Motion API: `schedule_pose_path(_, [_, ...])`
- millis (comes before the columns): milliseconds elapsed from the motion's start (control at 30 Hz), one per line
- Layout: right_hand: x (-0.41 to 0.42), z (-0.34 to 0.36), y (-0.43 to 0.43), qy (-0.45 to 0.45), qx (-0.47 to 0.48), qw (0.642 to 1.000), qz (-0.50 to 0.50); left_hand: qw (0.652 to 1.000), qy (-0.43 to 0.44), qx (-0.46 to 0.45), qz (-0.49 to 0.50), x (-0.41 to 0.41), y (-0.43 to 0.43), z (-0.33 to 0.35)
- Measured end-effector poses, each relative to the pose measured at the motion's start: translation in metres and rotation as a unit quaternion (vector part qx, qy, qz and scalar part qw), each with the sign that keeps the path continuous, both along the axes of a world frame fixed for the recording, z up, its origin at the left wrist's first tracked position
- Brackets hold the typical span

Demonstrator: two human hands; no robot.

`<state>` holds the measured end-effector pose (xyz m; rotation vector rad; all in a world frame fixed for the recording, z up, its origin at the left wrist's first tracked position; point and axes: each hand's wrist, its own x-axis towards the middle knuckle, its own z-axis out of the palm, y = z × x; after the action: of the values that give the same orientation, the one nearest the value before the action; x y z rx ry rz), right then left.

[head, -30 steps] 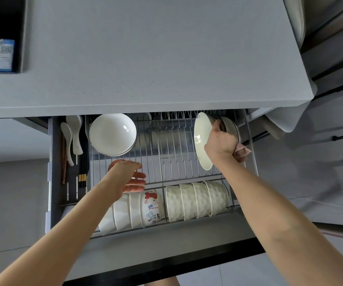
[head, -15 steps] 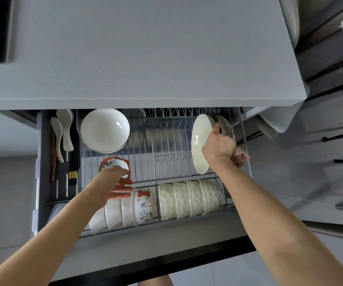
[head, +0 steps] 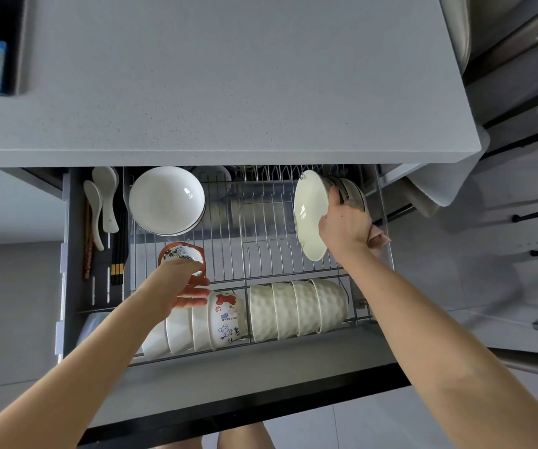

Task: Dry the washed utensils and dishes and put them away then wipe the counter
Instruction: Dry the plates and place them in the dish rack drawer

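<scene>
A pull-out wire dish rack [head: 261,254] stands open under the grey counter [head: 228,76]. My left hand [head: 183,288] holds the near rim of a small red-rimmed patterned bowl [head: 181,254], which sits tilted on the rack's left side. At the rack's right end, my right hand [head: 345,225] grips a white plate [head: 308,215] standing on edge, beside other upright plates [head: 353,192]. A pink cloth [head: 378,237] is tucked under that hand.
Stacked white bowls [head: 167,199] sit at the rack's back left. A row of textured white bowls [head: 296,309] and a cartoon-print bowl [head: 227,319] lie along the front. Spoons [head: 105,202] and chopsticks [head: 118,254] fill the left compartment. A white towel [head: 445,183] hangs off the counter's right corner.
My left hand has drawn back towards me, uncovering the red-rimmed bowl. My right hand has kept the white plate upright at the rack's right end.
</scene>
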<state>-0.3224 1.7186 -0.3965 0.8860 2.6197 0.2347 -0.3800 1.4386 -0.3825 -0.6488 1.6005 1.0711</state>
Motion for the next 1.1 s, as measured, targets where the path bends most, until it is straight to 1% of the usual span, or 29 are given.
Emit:
schedule_pose_path(100, [0.017,0.014,-0.014,0.038,0.02,0.998,0.051,1.0,-0.007,0.007,0.014,0.0,0.004,0.014])
schedule_pose_path(133, [0.022,0.019,-0.022,0.077,0.029,0.993,0.08,1.0,-0.011,0.012,0.022,0.0,0.004,0.02])
schedule_pose_path(200, [0.03,0.032,-0.037,0.205,0.021,0.969,0.139,0.999,-0.019,0.023,0.037,0.002,0.005,0.032])
schedule_pose_path(233, [0.031,0.041,-0.046,0.259,-0.01,0.952,0.162,0.998,-0.021,0.03,0.045,0.003,0.005,0.039])
schedule_pose_path(267, [0.031,0.05,-0.057,0.295,-0.071,0.938,0.167,0.998,-0.022,0.04,0.053,0.005,0.002,0.046])
schedule_pose_path(300, [0.029,0.062,-0.069,0.317,-0.15,0.924,0.152,0.997,-0.019,0.054,0.058,0.006,0.0,0.052])
schedule_pose_path(333, [0.025,0.078,-0.083,0.325,-0.24,0.908,0.114,0.995,-0.012,0.075,0.06,0.009,-0.004,0.059])
schedule_pose_path(367, [0.021,0.094,-0.097,0.325,-0.333,0.883,0.059,0.993,0.0,0.1,0.057,0.011,-0.01,0.066])
schedule_pose_path(400, [0.017,0.11,-0.112,0.315,-0.423,0.85,0.0,0.99,0.01,0.127,0.053,0.013,-0.016,0.072])
schedule_pose_path(433, [0.012,0.124,-0.126,0.299,-0.511,0.804,-0.063,0.986,0.017,0.156,0.049,0.015,-0.023,0.079])
schedule_pose_path(467, [0.008,0.137,-0.142,0.283,-0.589,0.747,-0.12,0.982,0.02,0.184,0.049,0.017,-0.033,0.086])
schedule_pose_path(500, [0.004,0.147,-0.16,0.272,-0.642,0.699,-0.159,0.976,0.02,0.209,0.058,0.019,-0.044,0.093])
schedule_pose_path(533, [0.0,0.156,-0.177,0.263,-0.665,0.677,-0.173,0.969,0.026,0.234,0.076,0.021,-0.056,0.1])
schedule_pose_path(600, [-0.006,0.174,-0.214,0.25,-0.677,0.675,-0.153,0.955,0.072,0.261,0.124,0.026,-0.089,0.114])
schedule_pose_path(667, [-0.009,0.188,-0.246,0.217,-0.698,0.672,-0.119,0.946,0.144,0.232,0.175,0.032,-0.123,0.134])
schedule_pose_path(700, [-0.011,0.194,-0.265,0.189,-0.713,0.666,-0.106,0.942,0.179,0.207,0.196,0.036,-0.145,0.142])
schedule_pose_path(733, [-0.012,0.198,-0.285,0.163,-0.733,0.653,-0.097,0.936,0.205,0.189,0.213,0.041,-0.167,0.15])
schedule_pose_path(800, [-0.013,0.205,-0.329,0.121,-0.765,0.629,-0.062,0.925,0.239,0.182,0.231,0.054,-0.215,0.167])
schedule_pose_path(867, [-0.013,0.208,-0.382,0.086,-0.774,0.627,-0.008,0.911,0.284,0.173,0.244,0.071,-0.269,0.184])
schedule_pose_path(933, [-0.009,0.213,-0.444,0.053,-0.771,0.633,0.058,0.893,0.331,0.129,0.278,0.092,-0.33,0.199])
schedule_pose_path(1000, [0.0,0.22,-0.51,0.025,-0.757,0.641,0.124,0.874,0.368,0.062,0.31,0.114,-0.394,0.212])
schedule_pose_path(1100, [0.017,0.232,-0.611,0.028,-0.74,0.64,0.204,0.859,0.396,-0.022,0.324,0.147,-0.494,0.233])
